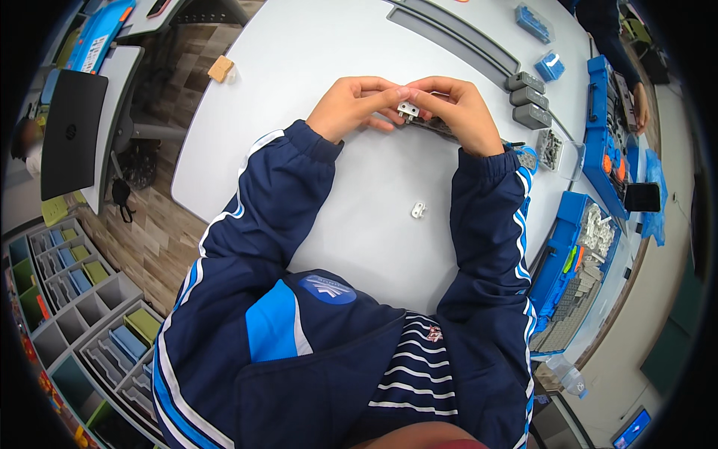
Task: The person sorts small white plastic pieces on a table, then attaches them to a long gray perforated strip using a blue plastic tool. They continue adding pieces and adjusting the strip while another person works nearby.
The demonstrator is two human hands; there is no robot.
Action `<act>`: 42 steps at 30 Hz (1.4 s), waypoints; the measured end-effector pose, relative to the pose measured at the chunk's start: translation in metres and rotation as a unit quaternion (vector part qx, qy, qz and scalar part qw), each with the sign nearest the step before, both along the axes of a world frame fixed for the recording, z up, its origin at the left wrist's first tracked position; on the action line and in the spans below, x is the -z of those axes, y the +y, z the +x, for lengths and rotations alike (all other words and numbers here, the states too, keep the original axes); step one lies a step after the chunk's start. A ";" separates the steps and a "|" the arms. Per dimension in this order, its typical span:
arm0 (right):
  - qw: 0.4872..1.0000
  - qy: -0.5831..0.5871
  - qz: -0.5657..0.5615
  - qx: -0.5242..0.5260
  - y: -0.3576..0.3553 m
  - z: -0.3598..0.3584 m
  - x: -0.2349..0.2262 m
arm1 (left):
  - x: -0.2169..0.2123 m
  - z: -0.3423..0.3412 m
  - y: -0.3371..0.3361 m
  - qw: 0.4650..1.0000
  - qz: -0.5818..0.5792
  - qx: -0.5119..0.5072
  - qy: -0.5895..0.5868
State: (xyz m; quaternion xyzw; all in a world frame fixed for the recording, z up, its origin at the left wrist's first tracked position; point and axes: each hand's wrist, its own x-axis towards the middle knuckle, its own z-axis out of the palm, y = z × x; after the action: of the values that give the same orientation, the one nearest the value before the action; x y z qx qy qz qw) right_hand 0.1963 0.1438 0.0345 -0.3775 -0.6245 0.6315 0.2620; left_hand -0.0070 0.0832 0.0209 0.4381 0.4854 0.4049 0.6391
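Observation:
Both my hands meet over the white table, thumbs and fingertips pinched together. Between them is a small white building piece with dark holes. My left hand grips it from the left, and my right hand closes on it from the other side. Part of a darker grey strip shows under the right fingers; most of it is hidden, and I cannot tell whether it joins the white piece. Closer to my body, a loose white connector piece lies on the tabletop.
Several dark grey blocks stand right of my hands, near a tray of small grey parts. A blue case of sorted parts sits at the right edge. A tan block lies far left. Another person's hand shows far right.

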 end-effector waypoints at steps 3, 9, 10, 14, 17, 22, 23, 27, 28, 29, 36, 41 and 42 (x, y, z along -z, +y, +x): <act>1.000 -0.008 -0.004 0.004 0.001 0.001 0.000 | 0.000 0.000 0.000 1.000 -0.002 0.001 -0.002; 1.000 -0.005 0.004 -0.004 0.002 0.001 0.002 | 0.000 0.000 0.001 1.000 -0.014 0.001 -0.011; 1.000 -0.006 0.007 -0.007 0.002 0.002 0.003 | 0.000 0.001 0.000 1.000 -0.018 -0.001 -0.008; 1.000 0.002 0.010 -0.019 0.003 0.002 0.005 | 0.001 0.000 0.001 1.000 -0.017 0.006 -0.015; 1.000 0.009 0.011 -0.023 0.004 0.003 0.007 | 0.002 -0.002 0.001 1.000 -0.010 0.012 -0.027; 0.999 0.013 0.013 -0.032 0.002 0.002 0.009 | 0.005 -0.003 0.002 0.999 0.002 0.022 -0.032; 0.999 0.019 0.006 -0.032 0.002 0.002 0.008 | 0.006 -0.003 0.002 0.999 0.003 0.025 -0.041; 0.999 0.021 -0.005 -0.027 -0.001 0.001 0.007 | 0.005 -0.003 0.000 0.998 0.007 0.026 -0.051; 0.999 0.021 -0.004 -0.027 -0.001 0.001 0.007 | 0.005 -0.003 0.000 0.998 0.007 0.028 -0.052; 1.000 0.007 0.000 -0.027 -0.001 0.002 0.007 | 0.005 -0.002 0.000 0.998 0.004 0.025 -0.051; 1.000 0.003 -0.001 -0.031 0.001 0.005 0.009 | 0.002 0.000 -0.004 0.997 -0.011 0.007 -0.072; 0.999 0.001 -0.020 -0.047 0.003 0.009 0.009 | 0.003 0.003 -0.006 0.997 -0.018 -0.011 -0.073; 0.999 -0.006 -0.021 -0.050 0.003 0.010 0.008 | 0.003 0.004 -0.006 0.997 -0.018 -0.013 -0.078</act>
State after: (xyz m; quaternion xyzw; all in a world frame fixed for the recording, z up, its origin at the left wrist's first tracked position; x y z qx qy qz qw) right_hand 0.2064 0.1470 0.0266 -0.3547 -0.6310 0.6544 0.2186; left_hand -0.0034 0.0774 0.0182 0.3871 0.4474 0.4372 0.6774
